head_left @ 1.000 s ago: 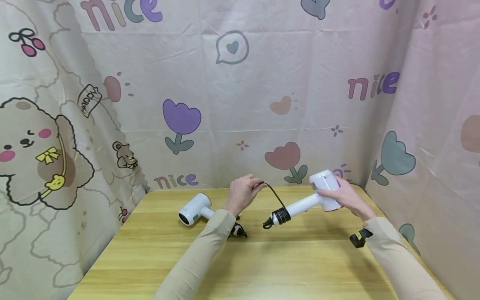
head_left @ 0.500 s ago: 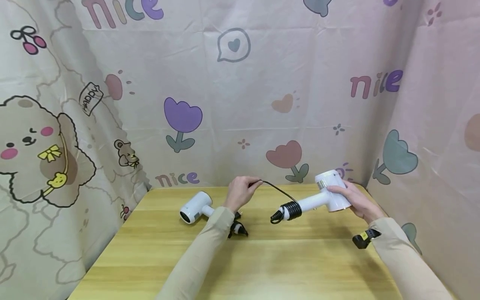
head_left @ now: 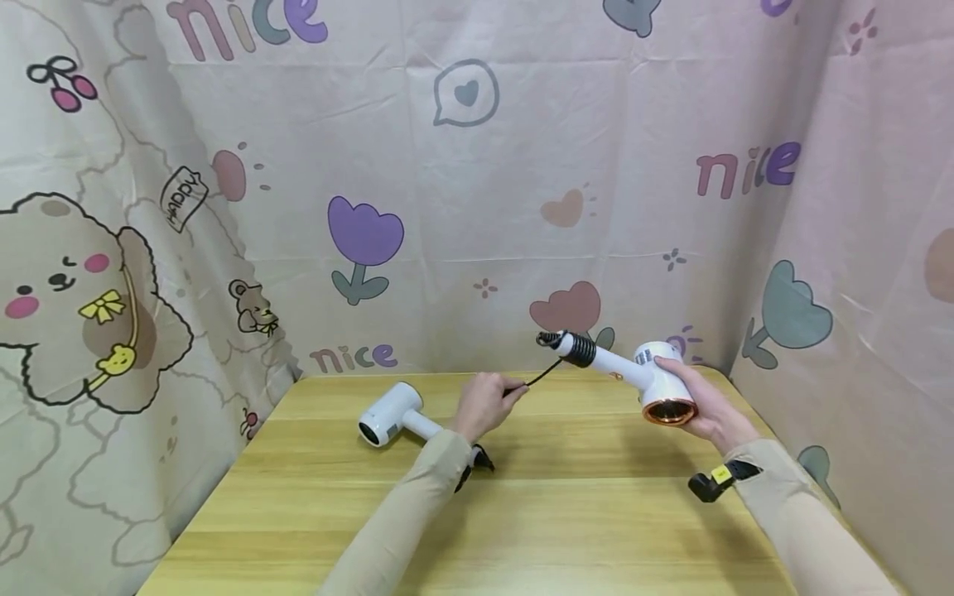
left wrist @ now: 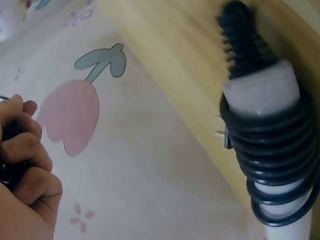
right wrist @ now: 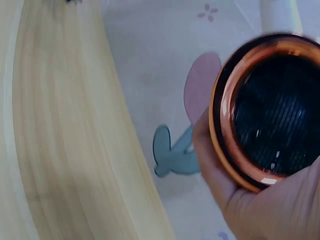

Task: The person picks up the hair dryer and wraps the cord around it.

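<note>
My right hand (head_left: 713, 407) grips the head of a white hair dryer (head_left: 621, 368), held above the table. The copper-rimmed end (right wrist: 225, 107) faces the right wrist view. Black cord (head_left: 580, 349) is coiled around the end of its handle, which points up and left. My left hand (head_left: 483, 406) pinches a loose stretch of that cord (head_left: 546, 374) with curled fingers; something black shows in its palm in the left wrist view. Beneath my left forearm, a second white hair dryer (head_left: 391, 415) lies on the table, its handle wrapped in black cord (left wrist: 275, 145) and partly hidden.
The wooden table (head_left: 596, 530) runs back to a patterned cloth (head_left: 477, 207) that also hangs on both sides. A black camera (head_left: 711, 487) is strapped at the right wrist. Metal plug prongs (left wrist: 220, 125) show beside the lying dryer's handle.
The held hair dryer has turned: its handle now tips upward, and the copper-rimmed end has come into sight. My left hand has lowered slightly with the cord. The other dryer stays put.
</note>
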A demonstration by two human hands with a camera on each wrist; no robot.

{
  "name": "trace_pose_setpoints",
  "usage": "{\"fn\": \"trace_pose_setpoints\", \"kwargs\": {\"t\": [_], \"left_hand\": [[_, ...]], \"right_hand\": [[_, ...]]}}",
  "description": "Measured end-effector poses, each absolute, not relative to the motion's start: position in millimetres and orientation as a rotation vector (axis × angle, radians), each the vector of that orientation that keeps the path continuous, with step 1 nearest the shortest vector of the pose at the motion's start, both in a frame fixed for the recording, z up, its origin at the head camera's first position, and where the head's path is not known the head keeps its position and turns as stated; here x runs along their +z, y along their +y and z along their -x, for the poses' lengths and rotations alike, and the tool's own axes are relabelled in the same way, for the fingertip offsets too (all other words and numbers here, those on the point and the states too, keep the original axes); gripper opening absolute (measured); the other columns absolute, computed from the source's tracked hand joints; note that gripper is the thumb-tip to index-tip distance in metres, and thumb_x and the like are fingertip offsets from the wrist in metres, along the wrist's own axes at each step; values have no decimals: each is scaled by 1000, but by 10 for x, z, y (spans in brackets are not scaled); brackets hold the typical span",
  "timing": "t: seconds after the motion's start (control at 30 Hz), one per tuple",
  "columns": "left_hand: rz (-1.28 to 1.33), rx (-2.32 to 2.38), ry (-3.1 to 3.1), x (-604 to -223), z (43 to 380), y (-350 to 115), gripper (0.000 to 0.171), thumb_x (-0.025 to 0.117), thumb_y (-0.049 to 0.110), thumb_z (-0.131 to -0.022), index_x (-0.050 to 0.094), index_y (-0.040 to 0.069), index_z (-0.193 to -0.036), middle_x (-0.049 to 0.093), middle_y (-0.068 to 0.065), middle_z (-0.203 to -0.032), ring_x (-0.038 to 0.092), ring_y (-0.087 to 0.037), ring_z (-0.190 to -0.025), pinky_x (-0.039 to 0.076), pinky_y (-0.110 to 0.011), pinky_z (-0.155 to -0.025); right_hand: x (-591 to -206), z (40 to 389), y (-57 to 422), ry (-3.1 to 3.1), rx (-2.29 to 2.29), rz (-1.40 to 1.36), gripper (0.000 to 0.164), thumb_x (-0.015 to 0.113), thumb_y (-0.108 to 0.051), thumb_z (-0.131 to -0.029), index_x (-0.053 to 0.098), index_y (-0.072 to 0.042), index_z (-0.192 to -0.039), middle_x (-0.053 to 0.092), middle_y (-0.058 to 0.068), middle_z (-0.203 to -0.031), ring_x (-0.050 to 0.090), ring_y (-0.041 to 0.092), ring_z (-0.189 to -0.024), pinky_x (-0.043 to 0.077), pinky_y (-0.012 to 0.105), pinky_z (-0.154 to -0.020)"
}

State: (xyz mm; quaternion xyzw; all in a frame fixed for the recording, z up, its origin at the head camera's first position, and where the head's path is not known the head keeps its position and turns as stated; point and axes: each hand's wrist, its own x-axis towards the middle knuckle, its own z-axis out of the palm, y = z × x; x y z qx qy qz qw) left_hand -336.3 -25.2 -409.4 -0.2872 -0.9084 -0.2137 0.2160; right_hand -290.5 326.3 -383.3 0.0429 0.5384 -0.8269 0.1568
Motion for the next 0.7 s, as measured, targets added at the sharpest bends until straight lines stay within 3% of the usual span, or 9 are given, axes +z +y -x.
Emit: {"fn": "trace_pose_setpoints", "kwargs": {"t": [0.23,0.53,0.7], "left_hand": [[992,-299,-2403,-4172,3238,-66,16,64,29,-95,79,23,-98,76,6,-84,68,-5,-68,55,-20,-60],[1091,-213,-2301,-4211,3119,11,14,65,29,-94,78,22,-95,71,9,-74,61,-2,-60,48,-15,-54],[1114,-227,-2245,-4151,3053,34,11,66,26,-93,75,21,-89,70,9,-73,58,-1,-58,45,-14,-52]], "right_hand": [[-3801,2927,3122,1214,-2504,-404,55,63,-42,-93,27,-19,-127,54,3,-106,62,16,-90,55,33,-90],[-3786,2877,2968,1409,-2552,-452,49,65,-41,-92,31,-16,-118,60,-1,-91,64,13,-84,57,31,-86],[-3824,2871,2888,1724,-2514,-501,77,69,-43,-89,23,-7,-140,57,-1,-96,64,9,-78,58,29,-81]]}}
